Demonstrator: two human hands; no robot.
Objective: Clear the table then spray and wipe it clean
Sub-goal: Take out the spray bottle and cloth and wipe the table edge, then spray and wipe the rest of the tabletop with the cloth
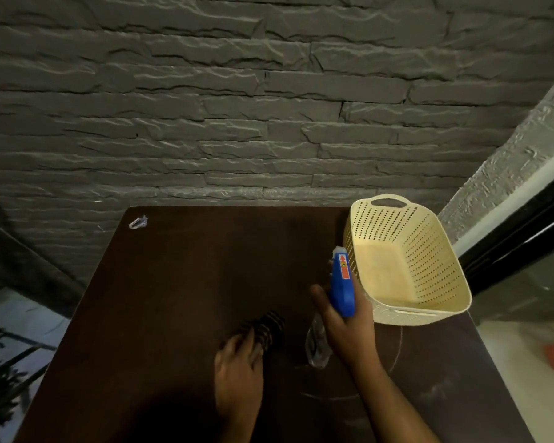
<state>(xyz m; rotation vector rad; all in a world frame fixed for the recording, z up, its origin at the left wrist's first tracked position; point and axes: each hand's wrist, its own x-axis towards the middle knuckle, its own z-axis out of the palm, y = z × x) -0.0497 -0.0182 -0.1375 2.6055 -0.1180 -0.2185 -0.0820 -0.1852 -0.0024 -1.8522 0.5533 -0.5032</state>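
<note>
Right hand [346,327]: grip closed round the neck of a spray bottle [341,282], thumb on the left side of the blue head, fingers wrapped on the far side and mostly hidden. Blue trigger head topped with a red arrow label, nozzle aimed away from the body toward the wall [237,107]. Clear bottle body hanging below the grip, tilted, above the bench [173,282]; contact with the bench not discernible.

Left hand [237,366]: just left of the bottle grip and nearer the body, palm down, fingers bent onto a dark striped cloth [266,327] lying on the bench. Cloth bunched under and beyond the fingertips; grip round it too dark to confirm as a pinch or a flat press.

Basket [410,260]: cream, perforated, handle slots at both ends, standing just right of the bottle grip at the bench's right edge. Nothing visible inside.

Small clear item [138,222]: far left corner of the bench, well apart from both grips; kind not discernible.

Bench: dark brown top, pale curved marks on the surface near and right of the right forearm.

Wall: grey stacked stone, behind the bench.
</note>
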